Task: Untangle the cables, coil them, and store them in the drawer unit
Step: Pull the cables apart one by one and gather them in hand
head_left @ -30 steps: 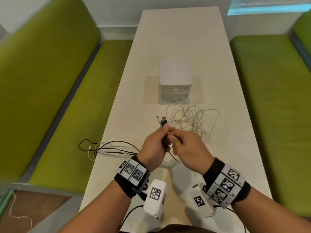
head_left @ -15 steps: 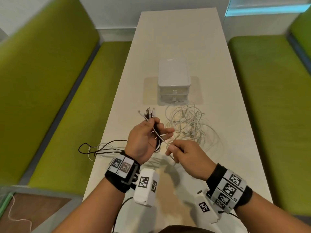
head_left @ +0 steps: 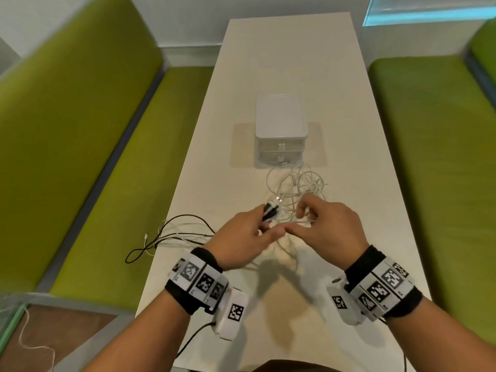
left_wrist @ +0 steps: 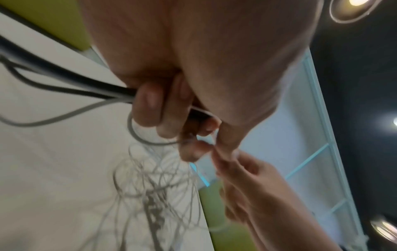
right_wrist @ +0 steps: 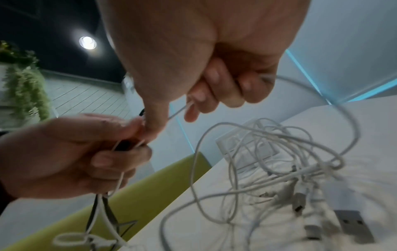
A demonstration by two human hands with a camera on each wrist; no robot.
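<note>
Left hand (head_left: 243, 237) grips a bundle of black and white cable ends (head_left: 271, 209); right hand (head_left: 328, 229) pinches a thin white cable (head_left: 302, 223) above the long white bench (head_left: 214, 183).

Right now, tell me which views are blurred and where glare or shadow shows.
Head view: sharp, hand shadows on the table. Left wrist view: white cable tangle smeared by motion, ceiling lamp glaring. Right wrist view: tangle softly blurred, one bright lamp flaring against a dark ceiling.
</note>
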